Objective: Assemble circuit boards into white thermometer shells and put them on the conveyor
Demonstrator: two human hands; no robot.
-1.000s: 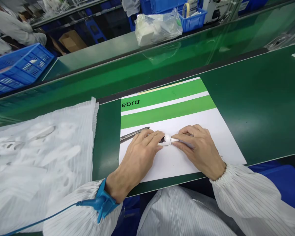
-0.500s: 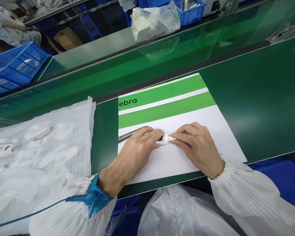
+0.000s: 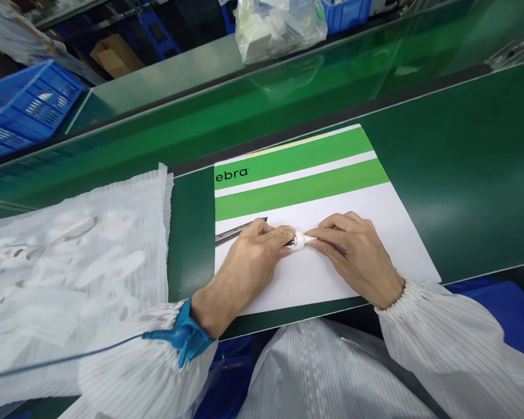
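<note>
My left hand (image 3: pixel 259 250) is closed around a small white rounded part (image 3: pixel 298 240) with a dark inner piece showing, and most of it is hidden by my fingers. At its right end a narrow white tip (image 3: pixel 309 238) tapers into the pinch of my right hand (image 3: pixel 353 250). Both hands are just over a white and green printed sheet (image 3: pixel 283 285). Which kind of product the part belongs to I cannot make out. A blue wrist strap (image 3: pixel 187 334) with a cord is on my left wrist.
Left of the sheet, white foam wrap (image 3: pixel 152 279) carries several white pieces. Green bench top (image 3: pixel 463 174) extends to the right. Beyond the bench edge are a blue basket (image 3: pixel 35 105), a clear plastic bag (image 3: pixel 279 29) and a cardboard box (image 3: pixel 116 55). Part of another person shows upper left.
The camera view has shifted slightly, so the scene sits a little higher and to the right. Both hands keep their hold on the white part and its tip.
</note>
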